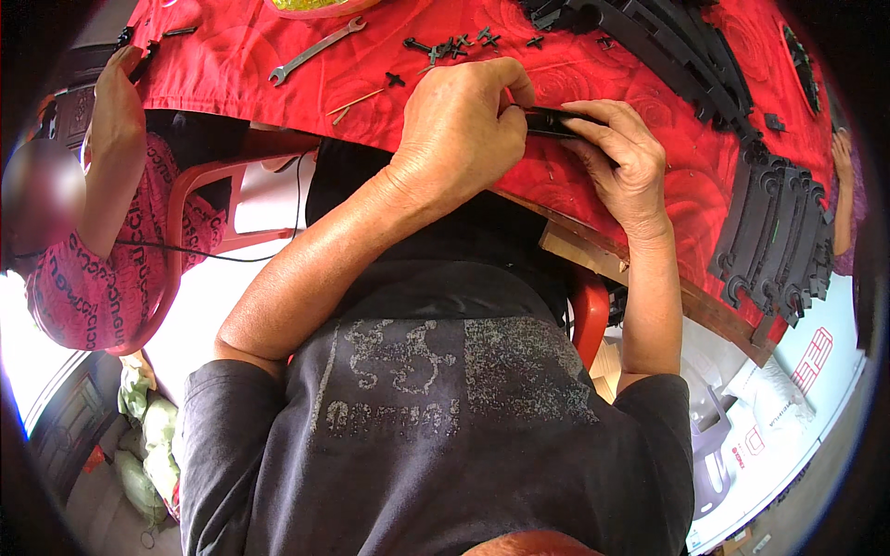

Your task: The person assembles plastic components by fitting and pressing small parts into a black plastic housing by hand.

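Note:
Over the near edge of the red-covered table, both my hands are closed around a black plastic part (pixel 549 123). My left hand (pixel 468 125) pinches at its left end, with the fingertips partly hidden behind the hand. My right hand (pixel 623 159) grips the right end between thumb and fingers. Just beyond my left hand lie several small black cross-shaped pieces (pixel 454 46). Two thin wooden sticks (pixel 356 106) rest to its left, and past them is an open-ended wrench (pixel 315 53).
Curved black plastic pieces (pixel 774 232) are stacked on the right side of the table (pixel 593 56), with more (pixel 658 46) at the far right. A bag of yellow things (pixel 315 6) sits at the far edge. One person sits left by a red chair (pixel 185 208); another person's arm (pixel 842 190) shows right.

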`<state>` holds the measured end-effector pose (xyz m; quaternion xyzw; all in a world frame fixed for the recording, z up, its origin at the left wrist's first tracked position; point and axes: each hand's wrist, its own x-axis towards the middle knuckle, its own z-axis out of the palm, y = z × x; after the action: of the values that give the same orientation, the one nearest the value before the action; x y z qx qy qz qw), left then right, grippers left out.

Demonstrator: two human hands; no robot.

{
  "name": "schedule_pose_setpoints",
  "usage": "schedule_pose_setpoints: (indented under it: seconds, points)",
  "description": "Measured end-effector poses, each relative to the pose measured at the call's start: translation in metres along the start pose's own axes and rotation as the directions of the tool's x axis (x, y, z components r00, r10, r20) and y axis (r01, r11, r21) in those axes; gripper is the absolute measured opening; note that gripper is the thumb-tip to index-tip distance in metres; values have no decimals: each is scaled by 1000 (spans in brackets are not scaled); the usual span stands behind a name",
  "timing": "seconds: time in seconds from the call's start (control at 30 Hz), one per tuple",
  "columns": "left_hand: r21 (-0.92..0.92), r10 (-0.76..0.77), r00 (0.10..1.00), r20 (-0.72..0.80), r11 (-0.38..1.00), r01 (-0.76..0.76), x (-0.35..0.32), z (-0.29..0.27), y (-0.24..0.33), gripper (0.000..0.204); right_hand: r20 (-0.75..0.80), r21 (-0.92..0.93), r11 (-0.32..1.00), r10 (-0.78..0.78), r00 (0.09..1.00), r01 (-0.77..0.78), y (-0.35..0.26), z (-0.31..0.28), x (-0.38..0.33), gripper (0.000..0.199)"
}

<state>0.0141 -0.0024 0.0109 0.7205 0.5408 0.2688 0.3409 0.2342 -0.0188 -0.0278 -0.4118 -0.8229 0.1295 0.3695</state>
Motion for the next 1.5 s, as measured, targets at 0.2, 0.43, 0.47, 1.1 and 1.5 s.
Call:
schedule_pose_setpoints:
  seconds: [0.2,0.43,0.47,1.1,1.5]
  points:
    - [-15,21,1000,-11,1000,-21,1,-2,-4,11,6,17,1000,16,1000,-16,-3,-1,2,24]
    - [-81,10,1000,21,997,-9,3,-3,-3,11,11,-6,1000,14,1000,-14,-1,0,1,24]
    - [-70,18,1000,17,997,-16,4,-2,-3,11,9,-5,1000,14,1000,-14,-1,0,1,24]
    - [-57,62,998,-15,996,-62,7,1,-3,11,-10,36,999,16,1000,-16,0,0,1,28]
    - [-7,43,998,-39,999,-43,6,8,1,11,-19,-6,1000,-5,1000,5,-1,0,0,28]
